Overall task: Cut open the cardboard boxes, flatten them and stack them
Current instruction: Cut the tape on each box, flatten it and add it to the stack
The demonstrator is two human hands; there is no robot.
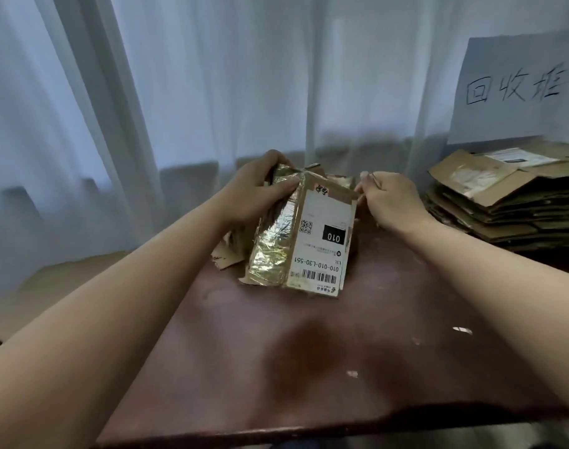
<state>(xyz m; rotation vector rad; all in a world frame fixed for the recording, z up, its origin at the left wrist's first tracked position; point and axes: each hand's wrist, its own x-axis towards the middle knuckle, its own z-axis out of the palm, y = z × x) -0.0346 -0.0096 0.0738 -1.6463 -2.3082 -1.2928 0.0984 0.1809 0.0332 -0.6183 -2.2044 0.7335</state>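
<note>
While left hand [257,186] grips taped box [296,241] top, right hand [390,197] pinches its edge; fingertips hidden.

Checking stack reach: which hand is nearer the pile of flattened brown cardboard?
Right hand, just left of the pile of flattened brown cardboard. Left hand sits farther left, gripping the taped box.

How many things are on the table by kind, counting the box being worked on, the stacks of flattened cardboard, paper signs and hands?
Taped box with a shipping label, gripped by both hands: 1
Stack of flattened cardboard at the table's right: 1
Paper sign with handwritten characters, above that stack: 1
Hands: 2, the left hand and the right hand
Total: 5
</note>
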